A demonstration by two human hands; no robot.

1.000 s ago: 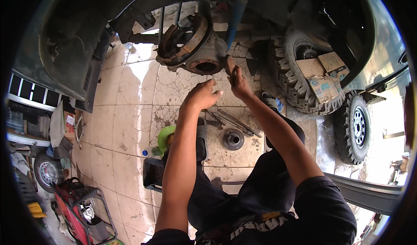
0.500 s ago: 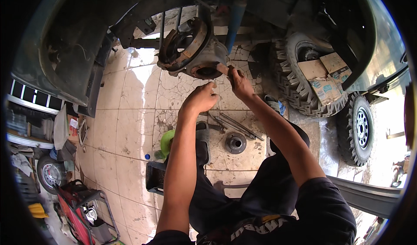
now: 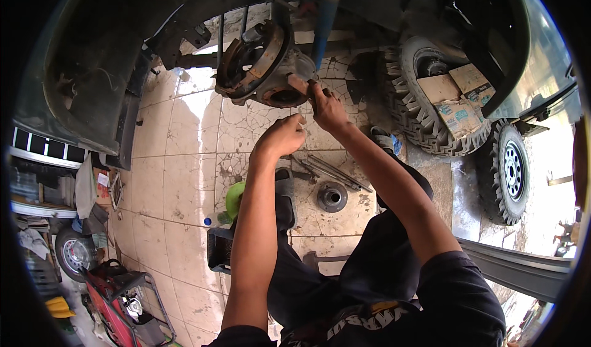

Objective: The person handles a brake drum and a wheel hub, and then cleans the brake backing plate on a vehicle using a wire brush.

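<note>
My right hand [image 3: 326, 106] is closed on a reddish-brown flat strip [image 3: 298, 83], its exact kind unclear. The strip lies against the grey rounded axle knuckle housing [image 3: 295, 67], just above a round opening with a rusty rim [image 3: 271, 95]. A curved, rust-streaked bracket [image 3: 265, 58] is on the housing's left side. Below the opening, apart from the housing, my left hand [image 3: 282, 136] has its fingers curled in; what they hold, if anything, is hidden.
On the cracked tile floor lie a round grey flanged hub part [image 3: 332, 197] and several metal bars [image 3: 335, 173]. A blue shock absorber [image 3: 324, 27] hangs behind the housing. A big tyre [image 3: 406, 101] bearing cardboard stands right. A black crate [image 3: 220, 250] and green object [image 3: 234, 199] sit left.
My right hand has moved slightly left with the strip, which now reaches further over the housing above the opening. My left hand stays curled nearby. The whole view has shifted a little.
</note>
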